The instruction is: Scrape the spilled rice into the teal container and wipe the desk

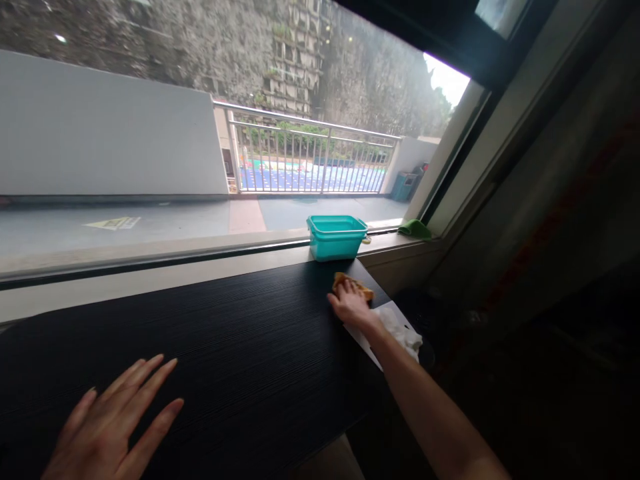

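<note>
My left hand (113,423) lies flat with its fingers stretched out on the black wood-grain tabletop (240,347) at the lower left, holding nothing. My right hand (351,305) reaches far to the right end of the table and presses down on an orange cloth (356,285), fingers over it. A teal plastic tub (336,237) stands on the window sill just beyond the cloth.
A white crumpled paper or rag (400,330) lies at the table's right end beside my forearm. A green cloth (415,229) sits on the sill (150,280) by the window frame. A large window looks onto a terrace with a railing (310,157).
</note>
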`<state>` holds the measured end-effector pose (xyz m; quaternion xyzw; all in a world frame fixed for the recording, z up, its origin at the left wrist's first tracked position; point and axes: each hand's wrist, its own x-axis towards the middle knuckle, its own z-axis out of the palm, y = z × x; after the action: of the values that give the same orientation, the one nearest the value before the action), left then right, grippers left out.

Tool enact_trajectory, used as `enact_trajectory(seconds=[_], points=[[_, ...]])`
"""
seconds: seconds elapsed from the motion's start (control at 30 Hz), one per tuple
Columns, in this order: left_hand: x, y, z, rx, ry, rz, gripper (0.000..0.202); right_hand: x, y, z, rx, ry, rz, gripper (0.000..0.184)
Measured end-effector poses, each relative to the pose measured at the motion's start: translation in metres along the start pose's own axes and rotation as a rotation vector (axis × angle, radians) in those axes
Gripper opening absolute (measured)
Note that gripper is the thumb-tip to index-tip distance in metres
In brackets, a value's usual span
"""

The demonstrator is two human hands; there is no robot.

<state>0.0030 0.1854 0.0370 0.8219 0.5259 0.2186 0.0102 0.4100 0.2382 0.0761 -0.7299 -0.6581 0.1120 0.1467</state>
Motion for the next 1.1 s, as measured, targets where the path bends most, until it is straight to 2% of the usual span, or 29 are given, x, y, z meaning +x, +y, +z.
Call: enact_trajectory(seconds=[0.07,0.13,0.17,0.23,0.33,0.4,0.47,0.53,0.6,0.7,0.77,0.83,0.9,1.0,1.1], points=[[0.007,0.013,0.009,0.018,0.024,0.057,0.053,-0.034,-0.042,0.025,0.029,-0.029,-0.071,0.051],[0.011,0.024,0.015,0.017,0.021,0.118,0.054,-0.081,-0.073,0.052,0.134,-0.021,-0.273,0.056],[0.012,0.027,0.016,0.016,0.013,0.135,0.055,-0.107,-0.080,0.063,0.201,0.009,-0.362,0.058],[0.011,0.030,0.017,0.019,-0.008,0.151,0.057,-0.153,-0.072,0.075,0.280,0.111,-0.407,0.058],[0.008,0.031,0.016,0.029,-0.047,0.123,0.059,-0.193,-0.031,0.074,0.288,0.353,-0.313,0.056],[0.012,0.040,0.016,0.031,-0.080,0.100,0.059,-0.200,-0.011,0.070,0.282,0.474,-0.276,0.056],[0.024,0.063,0.020,0.013,-0.136,0.121,0.056,-0.199,-0.007,0.070,0.295,0.505,-0.300,0.055],[0.042,0.097,0.026,-0.033,-0.231,0.200,0.049,-0.198,-0.010,0.071,0.313,0.467,-0.358,0.055],[0.063,0.138,0.035,-0.110,-0.363,0.341,0.045,-0.201,-0.008,0.071,0.310,0.423,-0.398,0.056],[0.090,0.190,0.053,-0.167,-0.417,0.483,0.044,-0.209,0.017,0.067,0.274,0.454,-0.366,0.058],[0.102,0.213,0.064,-0.199,-0.446,0.574,0.045,-0.214,0.037,0.064,0.249,0.495,-0.328,0.058],[0.111,0.224,0.072,-0.218,-0.487,0.640,0.043,-0.217,0.051,0.063,0.224,0.512,-0.315,0.058],[0.119,0.225,0.077,-0.217,-0.524,0.665,0.042,-0.219,0.059,0.063,0.195,0.526,-0.307,0.059],[0.133,0.214,0.080,-0.190,-0.556,0.651,0.043,-0.219,0.073,0.059,0.155,0.570,-0.279,0.057],[0.151,0.203,0.081,-0.160,-0.577,0.630,0.044,-0.212,0.101,0.049,0.117,0.626,-0.232,0.051]])
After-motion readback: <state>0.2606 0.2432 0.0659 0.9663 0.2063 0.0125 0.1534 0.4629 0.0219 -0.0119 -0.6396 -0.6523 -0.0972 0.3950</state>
